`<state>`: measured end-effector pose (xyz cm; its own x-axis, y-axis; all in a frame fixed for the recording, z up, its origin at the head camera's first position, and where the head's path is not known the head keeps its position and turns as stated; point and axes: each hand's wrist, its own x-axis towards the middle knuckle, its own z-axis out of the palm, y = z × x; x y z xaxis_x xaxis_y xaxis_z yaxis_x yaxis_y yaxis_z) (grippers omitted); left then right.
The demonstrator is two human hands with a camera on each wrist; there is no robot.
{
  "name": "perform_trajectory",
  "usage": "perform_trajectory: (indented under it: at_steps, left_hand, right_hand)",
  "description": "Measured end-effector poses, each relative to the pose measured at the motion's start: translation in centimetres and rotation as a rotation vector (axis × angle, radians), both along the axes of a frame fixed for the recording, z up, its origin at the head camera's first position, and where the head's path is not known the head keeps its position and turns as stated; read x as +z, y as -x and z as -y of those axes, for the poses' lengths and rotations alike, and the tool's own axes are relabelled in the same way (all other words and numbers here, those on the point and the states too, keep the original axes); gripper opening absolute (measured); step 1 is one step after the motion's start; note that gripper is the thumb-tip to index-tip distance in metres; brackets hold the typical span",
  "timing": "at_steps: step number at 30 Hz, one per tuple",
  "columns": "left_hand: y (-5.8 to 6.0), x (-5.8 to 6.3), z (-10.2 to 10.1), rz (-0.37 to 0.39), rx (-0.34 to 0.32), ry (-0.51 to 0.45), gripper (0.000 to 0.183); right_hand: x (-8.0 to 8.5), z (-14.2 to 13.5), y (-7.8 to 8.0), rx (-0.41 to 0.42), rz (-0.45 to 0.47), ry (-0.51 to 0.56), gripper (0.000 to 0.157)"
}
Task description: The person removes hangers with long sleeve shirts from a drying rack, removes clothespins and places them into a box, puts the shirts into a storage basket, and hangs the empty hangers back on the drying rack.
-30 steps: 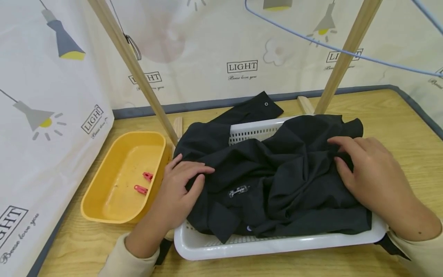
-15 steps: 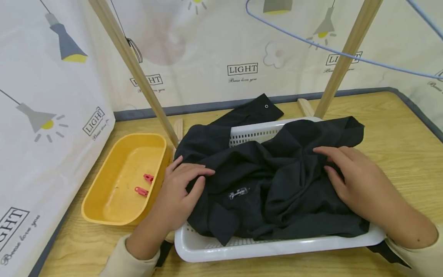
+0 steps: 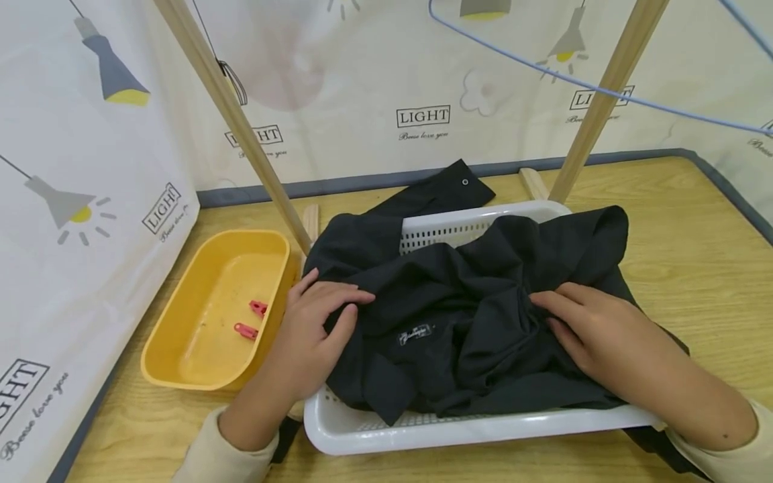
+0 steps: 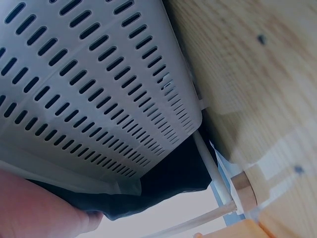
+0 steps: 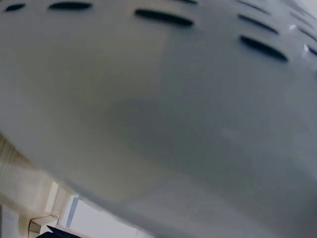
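Note:
A black shirt point(image 3: 435, 282) lies bunched in a white perforated basket point(image 3: 362, 439), a small script label showing at its front left. One sleeve point(image 3: 447, 184) hangs over the back rim, a pale button near its end. My left hand point(image 3: 311, 335) rests on the shirt at the basket's left side, index finger stretched out and thumb slightly apart from it. At the right my right hand point(image 3: 610, 335) pinches a gathered fold between thumb and index finger. The left wrist view shows the basket's slotted wall point(image 4: 99, 84); the right wrist view is mostly blurred basket wall point(image 5: 148, 114).
Left of the basket stands a yellow tub point(image 3: 211, 295) with two red clothespins point(image 3: 245, 330) in it. Wooden posts point(image 3: 594, 127) rise behind the basket on both sides. A blue wire hanger point(image 3: 543, 70) crosses the upper right, before a printed curtain point(image 3: 362, 80).
My right hand has moved left and slightly toward me, bunching the shirt's right part inward. Black cloth now shows beyond my right forearm. My left hand has stayed in place.

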<state>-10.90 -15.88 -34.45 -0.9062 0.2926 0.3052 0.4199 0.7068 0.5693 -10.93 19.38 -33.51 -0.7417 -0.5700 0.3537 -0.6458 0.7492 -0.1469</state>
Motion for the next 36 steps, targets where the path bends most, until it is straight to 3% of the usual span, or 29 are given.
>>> perform_trajectory:
  at_steps: [8, 16, 25, 28, 31, 36]
  left_hand:
    - [-0.1, -0.1, -0.1, 0.006, 0.001, 0.001, 0.021]
    - [-0.1, 0.0, -0.1, 0.007, 0.004, -0.005, 0.021]
    - [0.0, 0.0, -0.1, 0.001, 0.003, -0.003, 0.021]
    - [0.0, 0.0, -0.1, 0.005, 0.003, -0.003, 0.021]
    - [0.0, 0.0, -0.1, 0.002, 0.003, -0.008, 0.021]
    - [0.1, -0.1, 0.0, 0.001, 0.004, -0.008, 0.021]
  right_hand:
    - [0.2, 0.1, -0.6, 0.007, 0.048, -0.067, 0.032]
    - [1.2, -0.5, -0.7, 0.028, 0.064, -0.057, 0.038]
    - [2.1, -1.3, -0.4, -0.033, -0.051, 0.012, 0.033]
    - [2.5, -1.7, -0.3, -0.083, -0.085, -0.005, 0.048]
    - [2.9, -2.2, -0.3, -0.187, -0.085, -0.062, 0.04]
    - [3.1, -2.7, -0.4, -0.355, 0.004, -0.145, 0.036]
